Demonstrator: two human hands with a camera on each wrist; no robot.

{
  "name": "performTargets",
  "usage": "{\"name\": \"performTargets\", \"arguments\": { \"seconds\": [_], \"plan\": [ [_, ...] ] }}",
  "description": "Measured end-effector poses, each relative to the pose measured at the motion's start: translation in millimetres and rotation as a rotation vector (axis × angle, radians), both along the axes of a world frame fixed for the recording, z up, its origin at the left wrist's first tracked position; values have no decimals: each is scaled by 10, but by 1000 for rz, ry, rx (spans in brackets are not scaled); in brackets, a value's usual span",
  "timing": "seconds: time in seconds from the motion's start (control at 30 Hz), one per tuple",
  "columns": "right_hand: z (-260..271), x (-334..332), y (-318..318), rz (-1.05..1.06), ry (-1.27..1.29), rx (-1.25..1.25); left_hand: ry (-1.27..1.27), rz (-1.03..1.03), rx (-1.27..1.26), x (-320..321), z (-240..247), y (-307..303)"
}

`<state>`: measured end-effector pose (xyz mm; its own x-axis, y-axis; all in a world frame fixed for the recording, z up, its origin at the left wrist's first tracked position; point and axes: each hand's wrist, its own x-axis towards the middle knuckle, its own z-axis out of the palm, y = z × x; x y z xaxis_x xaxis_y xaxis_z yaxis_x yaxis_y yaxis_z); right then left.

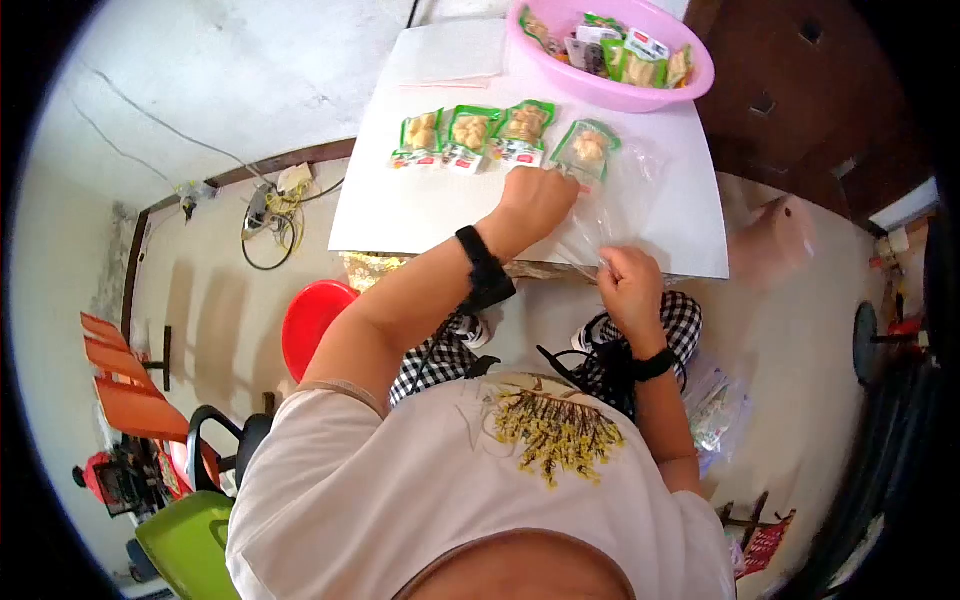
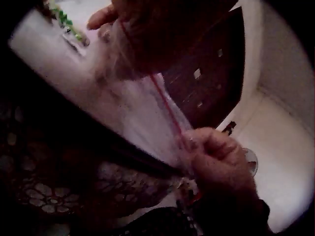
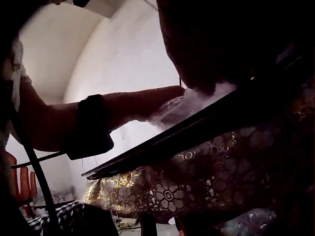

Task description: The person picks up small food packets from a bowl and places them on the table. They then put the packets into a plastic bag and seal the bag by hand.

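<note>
A clear plastic bag [image 1: 600,215] with a red line along one edge is stretched between my two hands over the table's front edge. My left hand [image 1: 540,205] grips one end of it, close to a green-edged snack packet [image 1: 590,148]. At the opposite corner, the fingers of my right hand [image 1: 632,290] pinch the bag, just past the table edge. The left wrist view shows the red line [image 2: 165,101] running from one hand to the other. Three similar packets, one of them the left packet [image 1: 421,135], lie in a row beyond my left hand.
A pink basin [image 1: 612,90] full of packets stands at the table's far right. Flat clear sheets [image 1: 455,55] lie at the far left of the white tabletop [image 1: 420,215]. On the floor are a red basin [image 1: 312,325] and cables [image 1: 270,225].
</note>
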<state>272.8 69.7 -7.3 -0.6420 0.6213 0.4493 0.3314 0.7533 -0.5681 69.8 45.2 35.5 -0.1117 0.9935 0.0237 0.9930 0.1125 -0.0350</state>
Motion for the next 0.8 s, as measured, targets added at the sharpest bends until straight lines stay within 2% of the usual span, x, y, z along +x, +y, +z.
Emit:
{"name": "performTargets", "arguments": {
  "seconds": [0.03, 0.13, 0.2, 0.23, 0.27, 0.3, 0.37, 0.47, 0.57, 0.67, 0.8],
  "plan": [
    [1, -6, -16, 9, 15, 4, -30, 5, -59, -40, 48, -90],
    [21, -8, -57, 14, 47, 1, -257, -97, 53, -319, 332, -570],
    [42, -1, -89, 2, 50, -25, -607, 74, 153, -723, 340, -689],
    [53, -3, -103, 3, 54, -22, -517, 256, 231, -892, 397, -721],
    [65, -6, -118, 3, 57, -19, -299, 393, 406, -1016, 420, -740],
    [76, -11, -139, 4, 60, -15, -153, 499, 414, -1193, 421, -772],
    [83, -24, -170, -10, 31, -12, -149, 681, 344, -1431, 291, -802],
    [99, -16, -203, -16, 8, 21, -261, 731, 252, -1523, 101, -818],
    [72, -2, -222, -11, -1, 38, -385, 829, 263, -1616, 1, -766],
    [80, 5, -249, -22, -11, 10, -726, 877, 410, -1876, -245, -739],
    [105, 22, -280, -6, 58, -26, -1404, 730, 608, -1897, -334, -952]
  ]
}}
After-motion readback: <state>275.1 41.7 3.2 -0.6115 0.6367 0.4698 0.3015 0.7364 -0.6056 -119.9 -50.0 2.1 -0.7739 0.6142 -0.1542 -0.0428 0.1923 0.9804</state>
